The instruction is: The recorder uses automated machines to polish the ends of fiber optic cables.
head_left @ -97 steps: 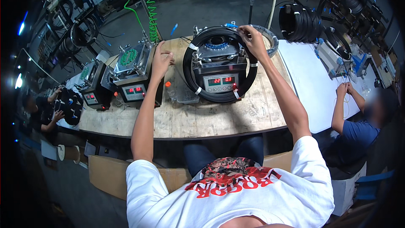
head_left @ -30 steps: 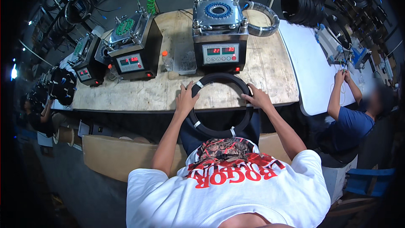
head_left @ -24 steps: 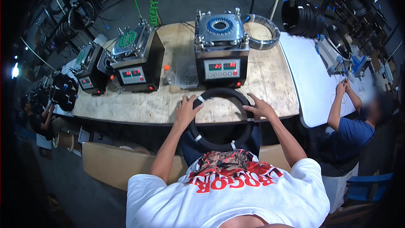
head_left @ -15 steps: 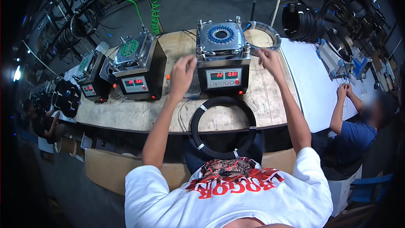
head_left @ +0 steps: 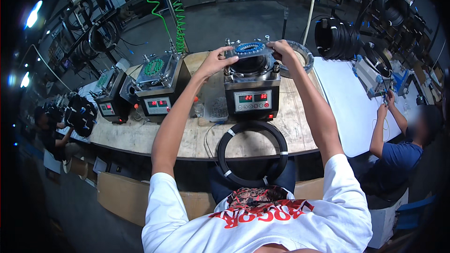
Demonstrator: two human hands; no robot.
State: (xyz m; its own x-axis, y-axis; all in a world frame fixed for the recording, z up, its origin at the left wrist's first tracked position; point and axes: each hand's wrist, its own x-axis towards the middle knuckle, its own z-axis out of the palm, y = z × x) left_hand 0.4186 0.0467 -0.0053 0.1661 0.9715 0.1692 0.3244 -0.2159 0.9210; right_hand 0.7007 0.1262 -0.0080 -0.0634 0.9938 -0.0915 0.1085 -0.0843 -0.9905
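My two hands hold a square metal plate [head_left: 257,54] by its opposite edges. It carries a ring of blue connectors [head_left: 249,47] and hangs tilted above a black polishing machine [head_left: 253,116] with a lit red display. My left hand [head_left: 214,63] pinches the left edge between thumb and fingers. At the right edge, my right hand [head_left: 282,50] is closed on the plate, its fingertips partly hidden. A dark round part shows under the plate, between the machine's corner posts. A coil of black cable [head_left: 224,152] leans against the table edge in front of me.
Two similar machines with green connector rings stand left, a middle one [head_left: 161,117] and a farther one [head_left: 110,112]. A clear box of small parts [head_left: 218,108] sits beside my machine. Behind it lies a grey cable coil [head_left: 308,60]. A co-worker [head_left: 398,159] handles thin cable at right.
Both hands have come in from the machine's sides and taken hold of the plate. It has risen off the machine and tilted. The view has shifted slightly upward.
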